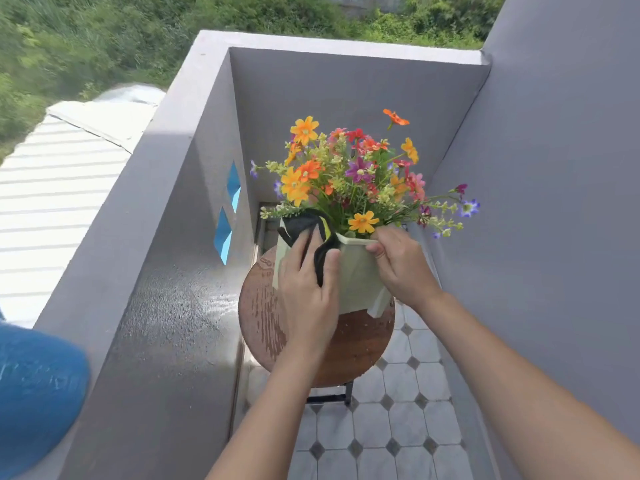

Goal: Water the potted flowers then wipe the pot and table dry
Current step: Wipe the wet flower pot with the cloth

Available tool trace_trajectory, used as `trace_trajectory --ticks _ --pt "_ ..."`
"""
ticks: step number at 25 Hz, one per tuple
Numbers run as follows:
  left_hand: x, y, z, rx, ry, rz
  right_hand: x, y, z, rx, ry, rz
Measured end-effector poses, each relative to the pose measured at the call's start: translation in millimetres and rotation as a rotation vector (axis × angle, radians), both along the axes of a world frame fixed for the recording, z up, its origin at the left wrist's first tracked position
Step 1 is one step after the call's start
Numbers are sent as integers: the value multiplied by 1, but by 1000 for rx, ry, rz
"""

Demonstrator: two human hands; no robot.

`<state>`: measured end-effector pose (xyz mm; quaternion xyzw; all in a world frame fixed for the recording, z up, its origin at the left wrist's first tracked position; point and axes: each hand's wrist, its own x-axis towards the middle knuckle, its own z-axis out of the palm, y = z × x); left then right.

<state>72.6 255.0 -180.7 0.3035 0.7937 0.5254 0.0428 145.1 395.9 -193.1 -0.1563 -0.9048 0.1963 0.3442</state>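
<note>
Pale green angular pot (356,278) sits on a round dark-brown wooden table (360,344), toward the table's far side, in the corner of a grey-walled balcony. Bunch of mixed orange, yellow, red, purple and blue flowers (346,168) stands up out of the pot and spreads wider than it. Left hand (308,289) is flat on the pot's near-left face and rim, fingers laid out straight, pressing a black cloth with a yellow stripe (304,223) against it; the cloth is draped over the rim, with one fold running down between thumb and forefinger. Right hand (401,265) is clamped on the near-right rim, thumb on the outer face, fingers curled over the top edge. The hands are near each other but not touching, with bare pot between them. Table top shows a worn, streaked patch on its left part. White and grey tiled floor (398,427) below. Grey parapet wall (166,271) on the left has blue diamond-shaped openings (228,209) and a glossy speckled sheen. Blurred blue object (34,393) at lower left, can't tell what.
</note>
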Motion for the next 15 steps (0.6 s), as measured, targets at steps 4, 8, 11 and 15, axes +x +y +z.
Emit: trace_trajectory --ticks 4,8,11,15 --pt "-36 18 -7 32 -40 98 -1 0 1 -26 -2 37" --pt "-21 13 -13 117 75 29 -2 2 4 -34 -33 44" --pt "-29 8 -25 77 150 17 0 0 7 -38 -37 58" --pt "-29 4 -21 142 94 48 -9 0 9 -48 -55 42"
